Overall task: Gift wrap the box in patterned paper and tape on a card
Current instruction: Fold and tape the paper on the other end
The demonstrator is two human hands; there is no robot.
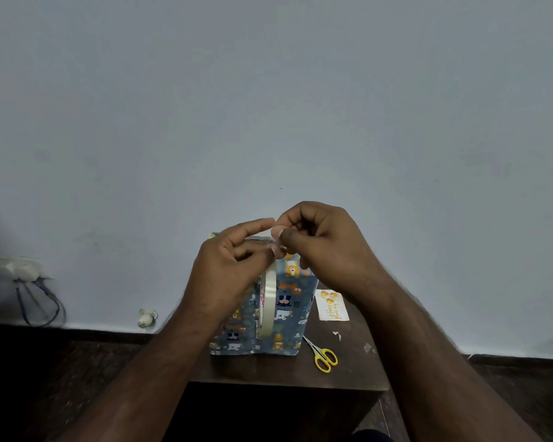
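We look down from a head-worn camera at a small dark bench (288, 374) set against a pale wall (268, 90). On it stands the box (284, 317), already covered in blue patterned paper with small animals. Both our hands meet just above the box's top edge. Our left hand (233, 269) holds a roll of tape (267, 306), which hangs edge-on in front of the box; its fingers (256, 224) curl round the top of the roll. Our right hand (320, 237) has thumb and forefinger pinched tight together at the tape's loose end, right beside the left thumb.

To the right of the box, a white greeting card (332, 306) with gold lettering lies flat on the bench, apart from the box. Yellow-handled scissors (323, 357) lie near the box's front right corner, with small paper scraps (337, 335) close by.

We judge the wrapping largely done and a strip of tape being started. Next, the strip needs pulling out and cutting or tearing, whether for a paper seam or the waiting card we cannot tell.
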